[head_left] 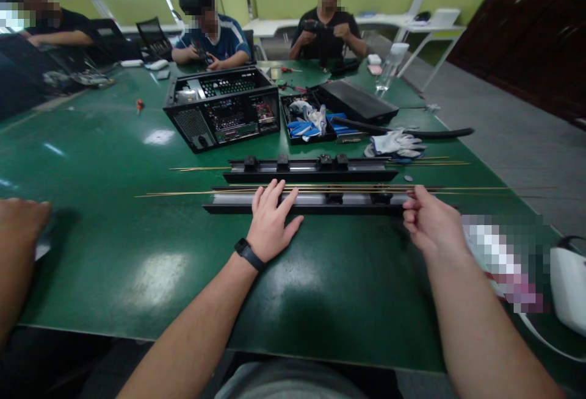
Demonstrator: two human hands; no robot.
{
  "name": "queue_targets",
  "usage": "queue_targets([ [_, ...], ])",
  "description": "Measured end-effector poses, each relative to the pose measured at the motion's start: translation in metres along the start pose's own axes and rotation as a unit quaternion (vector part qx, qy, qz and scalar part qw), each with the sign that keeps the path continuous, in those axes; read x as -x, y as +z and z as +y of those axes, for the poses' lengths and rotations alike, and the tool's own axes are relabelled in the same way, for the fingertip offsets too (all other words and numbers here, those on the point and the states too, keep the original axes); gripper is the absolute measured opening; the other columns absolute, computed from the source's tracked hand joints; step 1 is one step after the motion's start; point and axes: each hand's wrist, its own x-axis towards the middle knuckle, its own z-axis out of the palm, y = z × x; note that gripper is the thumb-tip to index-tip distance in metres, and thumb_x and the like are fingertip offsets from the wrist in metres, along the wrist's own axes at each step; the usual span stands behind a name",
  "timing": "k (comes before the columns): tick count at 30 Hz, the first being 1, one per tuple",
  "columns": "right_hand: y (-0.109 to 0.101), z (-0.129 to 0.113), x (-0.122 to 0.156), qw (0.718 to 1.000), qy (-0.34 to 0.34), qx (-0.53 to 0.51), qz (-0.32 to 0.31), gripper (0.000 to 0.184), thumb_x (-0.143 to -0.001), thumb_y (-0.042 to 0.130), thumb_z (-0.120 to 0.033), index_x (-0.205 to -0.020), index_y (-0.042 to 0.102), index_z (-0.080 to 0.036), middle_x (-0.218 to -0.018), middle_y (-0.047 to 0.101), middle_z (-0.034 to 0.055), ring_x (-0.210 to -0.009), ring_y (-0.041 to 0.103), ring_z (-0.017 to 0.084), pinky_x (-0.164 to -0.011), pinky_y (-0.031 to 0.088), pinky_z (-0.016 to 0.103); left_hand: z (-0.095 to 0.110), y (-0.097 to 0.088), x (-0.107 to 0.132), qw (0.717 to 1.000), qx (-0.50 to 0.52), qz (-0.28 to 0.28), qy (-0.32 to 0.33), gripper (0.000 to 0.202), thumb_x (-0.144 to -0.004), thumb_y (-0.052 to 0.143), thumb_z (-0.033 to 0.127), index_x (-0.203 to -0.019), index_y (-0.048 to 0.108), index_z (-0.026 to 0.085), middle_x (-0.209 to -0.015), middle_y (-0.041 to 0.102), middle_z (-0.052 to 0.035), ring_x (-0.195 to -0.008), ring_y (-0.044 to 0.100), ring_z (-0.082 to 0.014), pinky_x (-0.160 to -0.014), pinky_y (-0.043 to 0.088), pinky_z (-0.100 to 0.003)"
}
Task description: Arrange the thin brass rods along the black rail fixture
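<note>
Two long black rails lie across the green table. My left hand rests flat with spread fingers on the near rail, a black watch on its wrist. At the near rail's right end my right hand is closed, its fingers pinching thin brass rods that run along the rail's top. The far rail carries several small black blocks, and more brass rods lie at both of its ends.
An open black computer case and a black toolbox with blue-white gloves stand behind the rails. White gloves and a black hose lie at right. Three people sit at the far side. Another person's arm is at left.
</note>
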Motion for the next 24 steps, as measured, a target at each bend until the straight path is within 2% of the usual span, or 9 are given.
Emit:
queue_targets([
  [4, 0.0008, 0.0025, 0.0014, 0.999, 0.004, 0.009, -0.036, 0.043, -0.1, 0.102, -0.045, -0.093, 0.065, -0.025, -0.069, 0.066, -0.0052, -0.039, 0.047, 0.007, -0.031, 0.026, 0.014, -0.0005, 0.0002, -0.0001, 1.0, -0.002, 0.004, 0.006, 0.063, -0.111, 0.08, 0.033, -0.173, 0.071, 0.026, -0.187, 0.062, -0.0214, -0.181, 0.051, -0.046, -0.15, 0.034, -0.076],
  [9, -0.0019, -0.0033, -0.0016, 1.0, 0.005, -0.005, 0.006, 0.037, -0.108, 0.093, -0.038, -0.09, 0.063, -0.025, -0.065, 0.06, -0.007, -0.04, 0.047, 0.006, -0.033, 0.029, 0.013, 0.0006, 0.0, -0.0003, 1.0, 0.003, -0.003, -0.004, 0.063, -0.11, 0.081, 0.032, -0.173, 0.072, 0.028, -0.188, 0.061, -0.0204, -0.182, 0.05, -0.0464, -0.151, 0.032, -0.076],
  [12, 0.001, -0.0027, 0.0017, 1.0, 0.005, -0.002, 0.009, 0.036, -0.111, 0.089, -0.04, -0.091, 0.065, -0.025, -0.066, 0.063, -0.0054, -0.039, 0.046, 0.007, -0.031, 0.027, 0.013, 0.0014, -0.0003, -0.0004, 1.0, 0.003, -0.004, -0.005, 0.063, -0.11, 0.081, 0.032, -0.172, 0.072, 0.028, -0.188, 0.061, -0.0199, -0.182, 0.05, -0.0464, -0.151, 0.031, -0.076],
  [17, 0.0024, 0.0016, 0.0039, 0.999, 0.005, 0.011, -0.033, 0.041, -0.103, 0.099, -0.044, -0.091, 0.066, -0.024, -0.07, 0.066, -0.0042, -0.039, 0.048, 0.007, -0.03, 0.026, 0.014, 0.0011, -0.001, -0.0002, 1.0, 0.004, -0.004, -0.002, 0.063, -0.11, 0.08, 0.032, -0.173, 0.071, 0.028, -0.188, 0.061, -0.0203, -0.182, 0.05, -0.0466, -0.151, 0.031, -0.077],
  [21, -0.0024, -0.0015, -0.0021, 1.0, -0.001, -0.001, 0.009, 0.036, -0.11, 0.091, -0.038, -0.089, 0.066, -0.024, -0.068, 0.063, -0.005, -0.041, 0.049, 0.007, -0.033, 0.028, 0.013, 0.0001, 0.0002, 0.0005, 1.0, 0.002, -0.001, 0.002, 0.063, -0.111, 0.079, 0.032, -0.173, 0.071, 0.027, -0.188, 0.06, -0.0205, -0.181, 0.051, -0.046, -0.151, 0.032, -0.075],
  [24, -0.0017, -0.002, -0.0011, 1.0, -0.002, -0.002, 0.011, 0.035, -0.111, 0.09, -0.041, -0.091, 0.067, -0.023, -0.068, 0.064, -0.0043, -0.04, 0.048, 0.007, -0.032, 0.027, 0.013, -0.0004, 0.0015, 0.001, 1.0, 0.003, 0.002, 0.002, 0.063, -0.111, 0.08, 0.033, -0.173, 0.071, 0.027, -0.188, 0.061, -0.0212, -0.182, 0.05, -0.0462, -0.151, 0.032, -0.075],
])
